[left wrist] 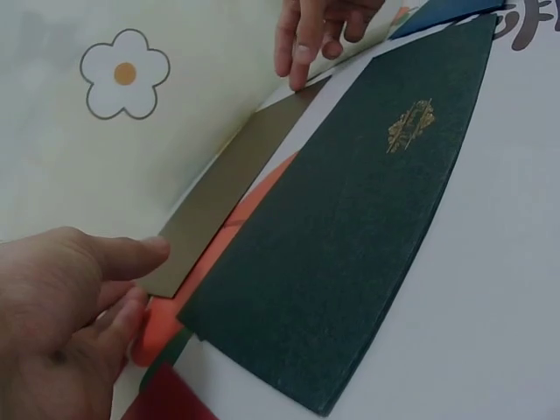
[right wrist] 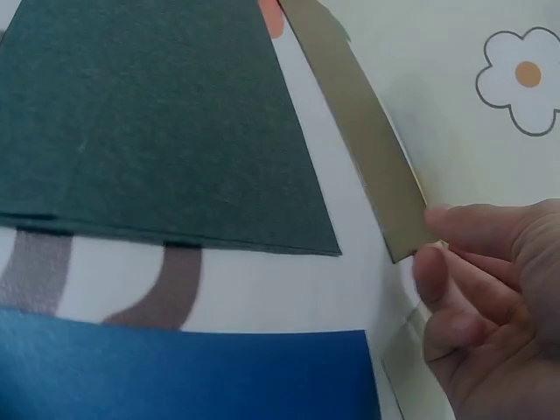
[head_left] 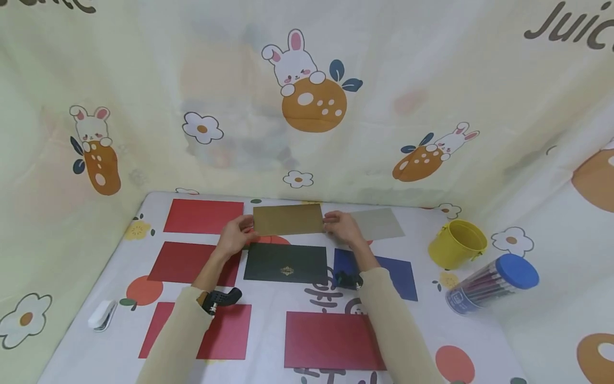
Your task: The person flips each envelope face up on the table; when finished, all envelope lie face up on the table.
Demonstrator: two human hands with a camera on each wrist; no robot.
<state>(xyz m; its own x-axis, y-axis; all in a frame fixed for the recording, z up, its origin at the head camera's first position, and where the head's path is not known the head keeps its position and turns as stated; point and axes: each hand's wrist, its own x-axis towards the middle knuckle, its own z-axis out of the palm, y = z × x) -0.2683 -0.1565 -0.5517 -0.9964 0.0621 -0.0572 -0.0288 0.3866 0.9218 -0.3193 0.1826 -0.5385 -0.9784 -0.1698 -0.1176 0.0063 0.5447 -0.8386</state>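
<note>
A flat gold envelope [head_left: 288,220] lies crosswise near the table's back edge, between both hands. My left hand [head_left: 235,234] holds its left end, the thumb over the top face and the other fingers at the edge, as the left wrist view shows. At the opposite end, my right hand [head_left: 342,226] pinches the right edge between thumb and fingers. Just in front lies a dark green envelope [head_left: 285,262] with a small gold emblem. A pale grey-green envelope [head_left: 379,224] is partly behind the right hand, and a blue one [head_left: 400,274] lies below the right wrist.
On the left are a bright red envelope [head_left: 203,216], a darker red one [head_left: 182,262] and a white stapler [head_left: 102,316]. Pinkish-red envelopes [head_left: 331,341] lie in front, partly under the sleeves. A yellow bucket [head_left: 453,248] and a blue-lidded tub of pencils [head_left: 489,285] stand right. Patterned cloth surrounds the table.
</note>
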